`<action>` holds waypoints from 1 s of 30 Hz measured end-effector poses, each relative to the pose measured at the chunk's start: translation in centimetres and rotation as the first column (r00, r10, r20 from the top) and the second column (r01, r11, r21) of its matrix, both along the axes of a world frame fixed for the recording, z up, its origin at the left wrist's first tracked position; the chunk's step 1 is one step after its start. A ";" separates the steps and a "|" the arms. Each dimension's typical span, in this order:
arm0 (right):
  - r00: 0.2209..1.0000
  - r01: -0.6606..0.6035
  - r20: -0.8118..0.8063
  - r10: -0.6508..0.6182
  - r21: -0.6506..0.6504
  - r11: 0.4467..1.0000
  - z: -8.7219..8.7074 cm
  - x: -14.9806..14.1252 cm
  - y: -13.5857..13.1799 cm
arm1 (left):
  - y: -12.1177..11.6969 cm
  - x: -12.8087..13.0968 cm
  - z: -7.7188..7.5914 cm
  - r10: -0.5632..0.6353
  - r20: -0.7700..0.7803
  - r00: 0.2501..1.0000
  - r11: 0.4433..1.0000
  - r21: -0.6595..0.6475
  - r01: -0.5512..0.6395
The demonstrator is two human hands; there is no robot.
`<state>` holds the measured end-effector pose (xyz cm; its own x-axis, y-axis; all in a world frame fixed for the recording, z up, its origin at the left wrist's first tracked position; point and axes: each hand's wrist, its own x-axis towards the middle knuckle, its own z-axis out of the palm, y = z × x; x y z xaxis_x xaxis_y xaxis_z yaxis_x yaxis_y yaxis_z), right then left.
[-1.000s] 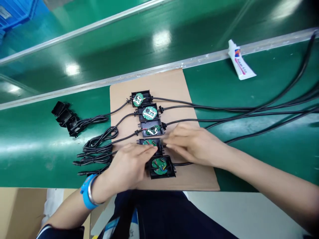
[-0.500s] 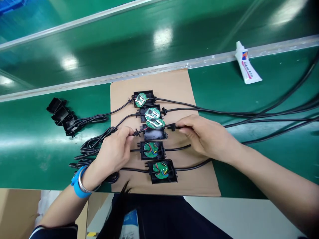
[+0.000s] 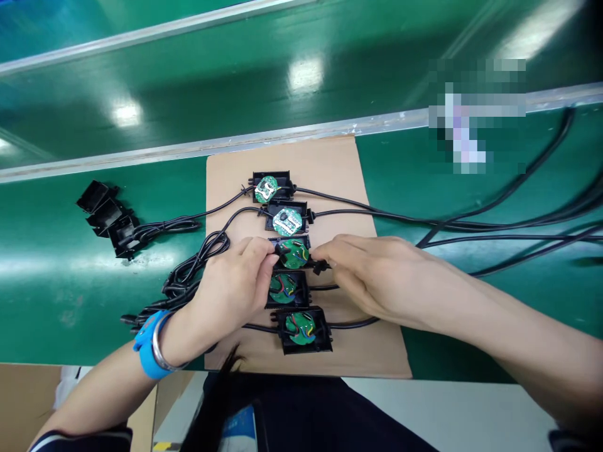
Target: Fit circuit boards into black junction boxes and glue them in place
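Several black plastic housings stand in a column on a cardboard sheet, each with a round green circuit board. At the middle housing (image 3: 306, 240), my left hand (image 3: 235, 279) is closed in a pinch at the left end, on the thin black cable, most of which it covers. My right hand (image 3: 377, 276) is closed on the thicker black cable at the right end, beside its black cable grommet (image 3: 320, 268). Between them the circuit board (image 3: 294, 253) lies in the housing with its coloured wires facing up. The two lower boards also show wires; the two upper boards show white patches.
Bundled black cables (image 3: 181, 276) lie left of the cardboard (image 3: 325, 154). Farther left are several loose black housings (image 3: 110, 216). Thick cables (image 3: 471, 225) run off to the right over the green bench. A pixelated white object (image 3: 464, 135) is by the metal rail.
Both hands moved from the fourth housing to the middle one and took its cables. The middle board was lifted, turned from white-patched side to wire side, and lowered into the housing.
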<state>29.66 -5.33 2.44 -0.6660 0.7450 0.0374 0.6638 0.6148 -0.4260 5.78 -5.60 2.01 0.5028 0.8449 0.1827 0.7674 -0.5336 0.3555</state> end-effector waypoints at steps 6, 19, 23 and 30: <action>0.993 0.029 0.117 -0.009 -0.170 0.985 0.0 -1.1 0.8 | 0.2 0.5 -1.0 0.003 -0.075 0.997 1.000 -0.030 -0.005; 0.964 0.022 0.260 0.060 -0.302 0.953 -0.8 -2.7 0.9 | 1.2 -0.6 -1.2 0.017 -0.108 0.994 0.979 -0.203 -0.039; 0.952 0.003 0.295 0.085 -0.286 0.958 -0.9 -2.8 0.8 | 1.7 -0.8 -1.3 0.012 -0.041 0.999 0.953 -0.302 -0.024; 0.970 -0.016 0.239 0.046 -0.127 0.992 -1.8 -2.1 1.0 | 2.0 -0.9 -1.2 0.029 -0.022 0.999 0.943 -0.330 -0.035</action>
